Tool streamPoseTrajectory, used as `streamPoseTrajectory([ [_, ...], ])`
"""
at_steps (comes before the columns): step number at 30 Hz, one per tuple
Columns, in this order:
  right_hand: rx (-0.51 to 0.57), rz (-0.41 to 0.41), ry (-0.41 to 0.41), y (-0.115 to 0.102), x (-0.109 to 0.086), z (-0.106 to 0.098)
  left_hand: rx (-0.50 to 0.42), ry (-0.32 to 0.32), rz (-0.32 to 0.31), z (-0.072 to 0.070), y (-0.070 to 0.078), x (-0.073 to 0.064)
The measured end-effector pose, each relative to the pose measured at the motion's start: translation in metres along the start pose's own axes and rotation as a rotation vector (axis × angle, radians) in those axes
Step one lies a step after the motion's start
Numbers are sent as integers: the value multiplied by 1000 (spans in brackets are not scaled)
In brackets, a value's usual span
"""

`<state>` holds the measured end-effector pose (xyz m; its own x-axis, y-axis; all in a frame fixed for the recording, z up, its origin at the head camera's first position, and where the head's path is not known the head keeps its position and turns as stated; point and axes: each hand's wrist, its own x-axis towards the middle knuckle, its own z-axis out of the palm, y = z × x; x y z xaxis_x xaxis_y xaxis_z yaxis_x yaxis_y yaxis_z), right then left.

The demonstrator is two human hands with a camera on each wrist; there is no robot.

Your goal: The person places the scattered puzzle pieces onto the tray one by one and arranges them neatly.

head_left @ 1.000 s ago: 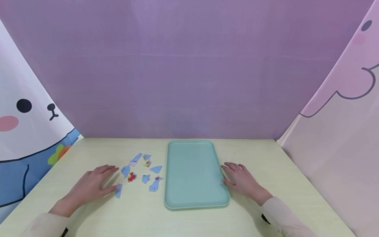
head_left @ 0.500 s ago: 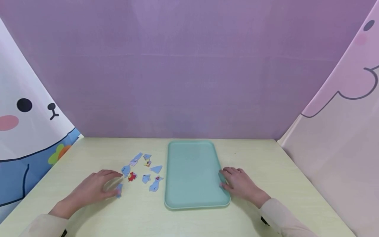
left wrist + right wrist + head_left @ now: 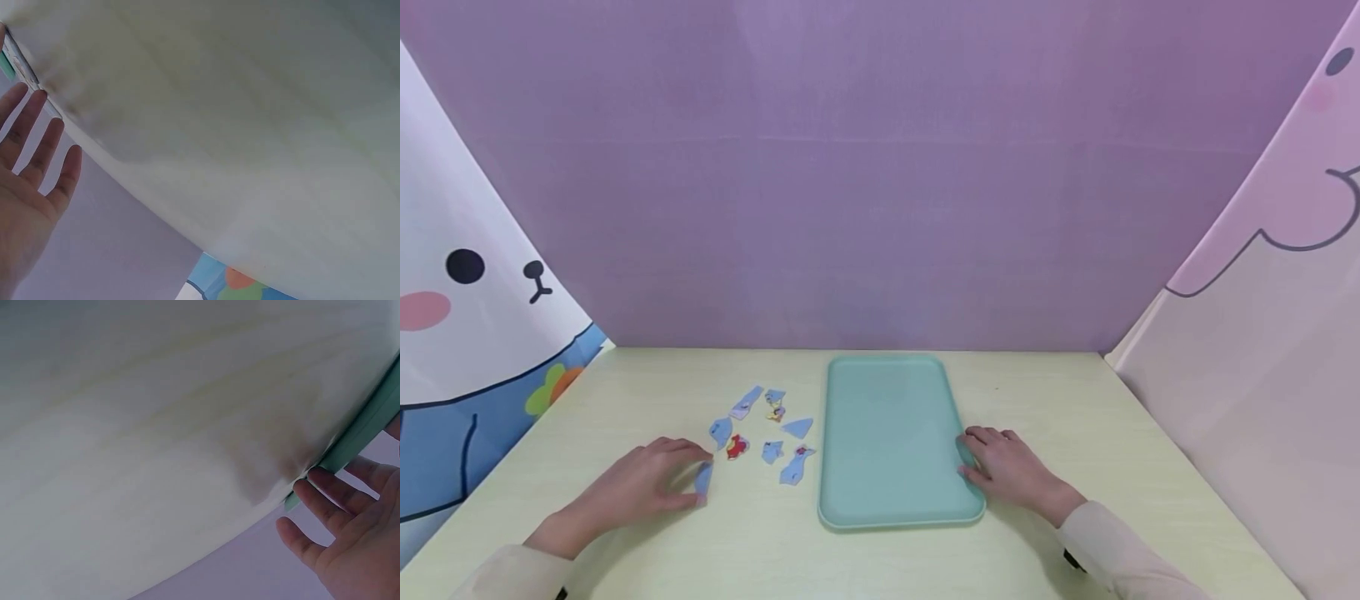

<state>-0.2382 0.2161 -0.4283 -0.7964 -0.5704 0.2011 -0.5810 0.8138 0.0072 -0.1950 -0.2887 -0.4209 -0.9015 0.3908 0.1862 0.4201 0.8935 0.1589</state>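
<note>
Left hand: thumb and index finger pinch a blue strip piece by its two ends, low over the left part of the worktop. Right hand: fingers relaxed, not clenched, touching the right edge of the green tray, whose far end lies near the worktop's far edge. Between left hand and tray's left edge: scattered cut pieces, including a red piece and a blue triangle.

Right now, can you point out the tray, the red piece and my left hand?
Tray [image 3: 895,442], head view: its bare floor.
Red piece [image 3: 737,447], head view: its printed face.
Left hand [image 3: 637,483], head view: back of the hand.
</note>
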Motion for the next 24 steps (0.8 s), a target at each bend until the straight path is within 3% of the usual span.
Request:
streamPoseTrajectory([
  [24, 7, -7, -4, 0, -2, 0, 42, 24, 25, 3, 2, 0],
])
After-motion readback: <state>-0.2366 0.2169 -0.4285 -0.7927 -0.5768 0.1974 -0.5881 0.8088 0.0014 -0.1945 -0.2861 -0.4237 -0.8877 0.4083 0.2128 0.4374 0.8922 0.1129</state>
